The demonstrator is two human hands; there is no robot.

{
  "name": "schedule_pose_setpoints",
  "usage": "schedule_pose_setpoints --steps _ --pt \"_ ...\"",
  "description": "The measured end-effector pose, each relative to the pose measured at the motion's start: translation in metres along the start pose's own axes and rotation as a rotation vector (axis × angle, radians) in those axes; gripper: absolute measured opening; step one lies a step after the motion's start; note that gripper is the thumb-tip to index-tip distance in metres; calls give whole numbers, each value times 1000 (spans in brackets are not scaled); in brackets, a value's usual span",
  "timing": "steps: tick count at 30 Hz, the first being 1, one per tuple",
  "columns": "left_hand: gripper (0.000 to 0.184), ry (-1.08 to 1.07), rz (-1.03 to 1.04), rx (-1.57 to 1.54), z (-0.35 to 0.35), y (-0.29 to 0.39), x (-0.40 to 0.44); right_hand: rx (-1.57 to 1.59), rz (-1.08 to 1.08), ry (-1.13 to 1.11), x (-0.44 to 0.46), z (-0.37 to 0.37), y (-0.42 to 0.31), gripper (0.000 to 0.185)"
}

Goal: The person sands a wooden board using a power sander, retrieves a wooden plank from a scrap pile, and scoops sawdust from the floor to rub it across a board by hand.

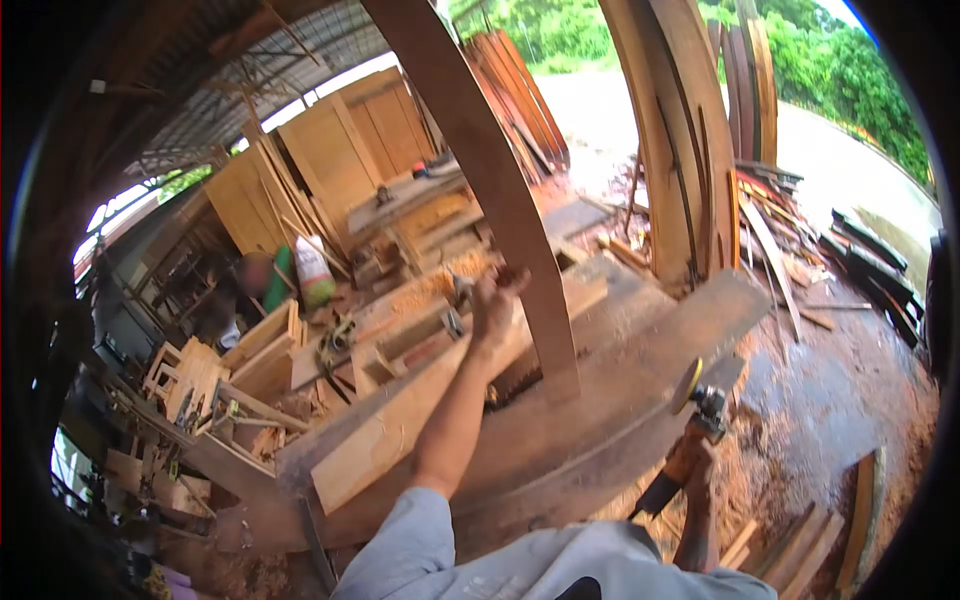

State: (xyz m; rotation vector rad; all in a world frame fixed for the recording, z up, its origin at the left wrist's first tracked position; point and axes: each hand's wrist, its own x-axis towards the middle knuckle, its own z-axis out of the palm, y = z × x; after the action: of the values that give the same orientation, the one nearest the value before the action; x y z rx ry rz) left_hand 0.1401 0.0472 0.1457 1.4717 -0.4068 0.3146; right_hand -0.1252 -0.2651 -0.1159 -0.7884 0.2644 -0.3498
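A long dark brown board [500,190] stands on end on the workbench [640,350] and rises out of view at the top. My left hand [493,305] reaches forward and grips this board by its left edge, with the fingers lying over its face. At the lower right, my right hand [698,468] is wrapped round the body of an angle grinder [685,455]. The grinder's yellow-edged disc [687,385] points up and is apart from the upright board. Whether the disc is spinning cannot be told.
A pale plank [370,460] lies along the bench left of the board. Behind are wood frames, shavings and a white sack [314,270]. A thick wooden post [690,140] rises at the right. Offcuts [800,545] lie on the dusty ground, with dark slabs [875,265] farther right.
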Motion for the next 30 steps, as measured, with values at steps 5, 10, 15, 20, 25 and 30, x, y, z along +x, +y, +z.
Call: schedule_pose_setpoints --steps 5,10,15,20,25,30 --pt "17 29 78 68 14 -9 4 14 -14 -29 -10 22 -8 28" --pt "15 58 87 -15 18 -15 6 26 24 23 -10 13 -5 28" --pt "11 110 203 15 9 -31 14 115 65 64 -15 -3 -2 26" --pt "11 168 190 90 7 -25 16 65 8 73 -26 12 -16 25" --pt "13 162 157 115 2 -22 25 -9 -34 36 -36 28 -28 28" --pt "17 12 85 43 -6 -38 13 -107 -6 38 -44 36 -20 27"
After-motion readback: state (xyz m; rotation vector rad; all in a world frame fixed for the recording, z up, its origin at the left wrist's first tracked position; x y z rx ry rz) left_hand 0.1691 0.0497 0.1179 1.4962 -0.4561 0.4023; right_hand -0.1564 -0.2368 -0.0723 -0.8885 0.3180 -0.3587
